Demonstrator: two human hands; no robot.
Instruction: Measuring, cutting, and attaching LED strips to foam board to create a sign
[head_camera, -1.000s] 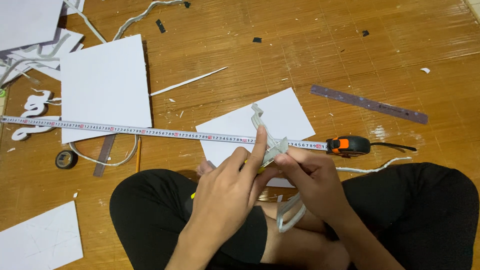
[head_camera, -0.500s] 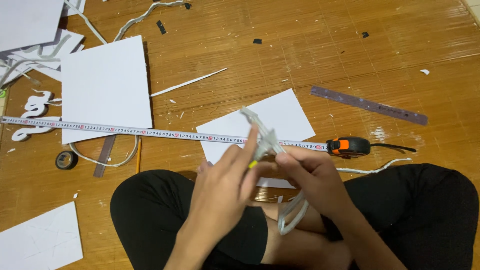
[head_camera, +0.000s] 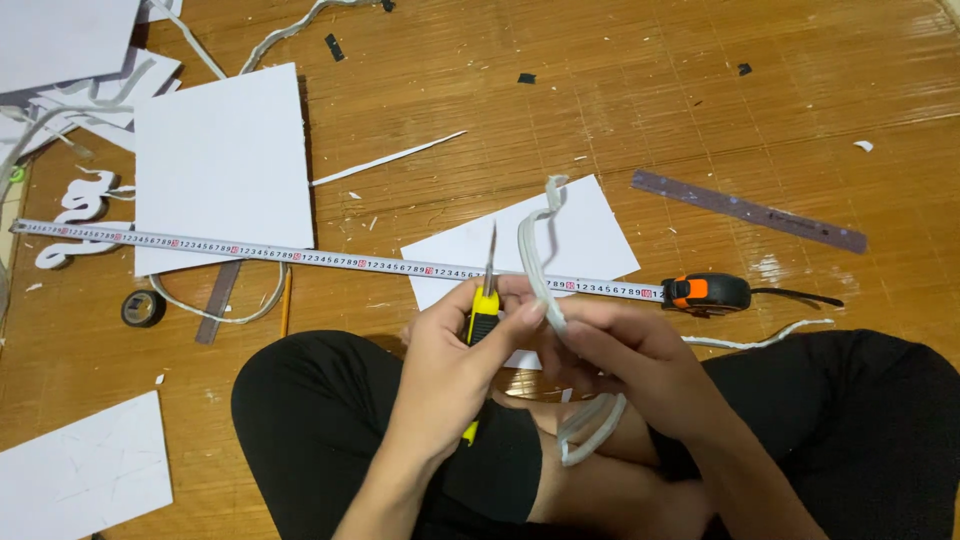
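While a white sheet (head_camera: 590, 230) lies under the tape measure (head_camera: 330, 260), my left hand (head_camera: 455, 350) grips a yellow knife (head_camera: 484, 310); my right hand (head_camera: 625, 350) pinches a foam strip (head_camera: 535, 250).

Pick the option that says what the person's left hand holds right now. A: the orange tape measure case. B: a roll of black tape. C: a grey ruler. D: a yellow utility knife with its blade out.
D: the left hand grips a yellow utility knife, blade pointing up, beside the white foam strip held in the right hand.

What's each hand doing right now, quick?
Left hand: closed on a yellow utility knife, blade pointing up.
Right hand: closed on a white curved foam strip.
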